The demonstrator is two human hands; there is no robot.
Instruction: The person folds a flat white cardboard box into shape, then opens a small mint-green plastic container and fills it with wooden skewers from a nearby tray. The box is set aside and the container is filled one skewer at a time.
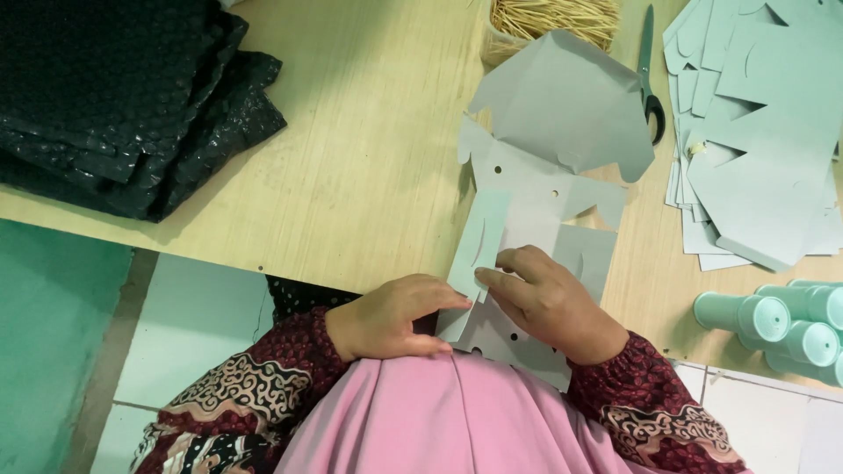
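A die-cut cardboard box blank (549,158), grey on the inside and pale mint on the outside, lies over the near edge of the wooden table (369,149). Its far flap stands partly raised and small round holes show in the panels. My left hand (391,318) pinches the lower left edge of a folded mint side flap (481,237). My right hand (544,303) presses its fingertips on the same flap and the middle panel beside it. Both hands are on the blank, close to my lap.
A stack of flat mint box blanks (760,132) fills the far right, with scissors (650,75) next to it. Mint cylindrical bottles (786,320) lie at the right edge. Straw-like filler (553,17) sits at the top. Black bubble-wrap sheets (114,96) are piled far left.
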